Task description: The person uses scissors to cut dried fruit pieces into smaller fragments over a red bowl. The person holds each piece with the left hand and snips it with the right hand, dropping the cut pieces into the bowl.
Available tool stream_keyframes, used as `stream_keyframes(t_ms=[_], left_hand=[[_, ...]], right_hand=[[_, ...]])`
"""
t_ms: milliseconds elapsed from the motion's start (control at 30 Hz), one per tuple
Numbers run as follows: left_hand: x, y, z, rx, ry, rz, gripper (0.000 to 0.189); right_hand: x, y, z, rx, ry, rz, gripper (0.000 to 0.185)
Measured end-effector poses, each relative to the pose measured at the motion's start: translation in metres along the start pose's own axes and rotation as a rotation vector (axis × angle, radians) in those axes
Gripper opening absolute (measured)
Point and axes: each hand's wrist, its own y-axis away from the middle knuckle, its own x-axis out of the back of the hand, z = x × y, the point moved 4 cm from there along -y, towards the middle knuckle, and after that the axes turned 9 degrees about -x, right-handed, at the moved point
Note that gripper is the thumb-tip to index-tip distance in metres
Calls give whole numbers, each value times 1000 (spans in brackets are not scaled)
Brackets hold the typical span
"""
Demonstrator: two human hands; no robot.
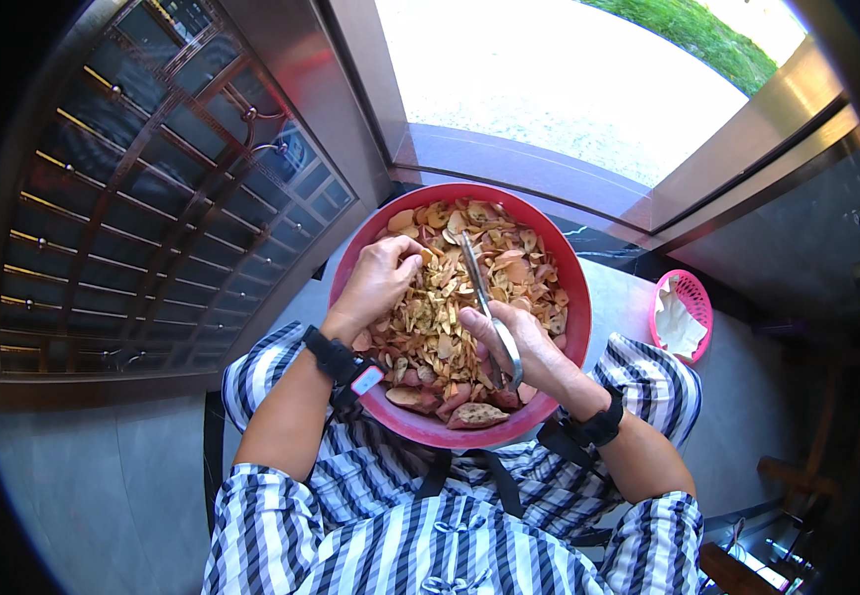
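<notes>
A red plastic basin (575,297) sits before me, filled with thin pale slices (444,279) that look like dried sweet potato. Thicker reddish-skinned pieces (478,415) lie along its near side. Over the left part of the heap, my left hand (379,282) pinches a small yellowish slice (427,256) between thumb and fingertips. My right hand (523,338) grips metal scissors (474,271) by the handles. Their blades point away from me over the slices and look closed or nearly so; my fingers partly hide the handle loops.
A metal-framed door (177,201) with decorative bars stands at the left. Beyond the basin runs a door sill (519,175), with bright pavement (549,82) outside. To the right, a pink perforated basket (697,297) with a white liner rests on the grey tiled floor (734,416).
</notes>
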Motion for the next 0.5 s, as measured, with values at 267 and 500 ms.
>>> stream_keyframes(t_ms=[267,500], left_hand=[[2,12,18,368,835,-37,21],[-1,14,20,383,800,-93,20]], right_hand=[[-13,1,-3,60,117,-51,67],[-14,2,-11,25,75,-44,67]])
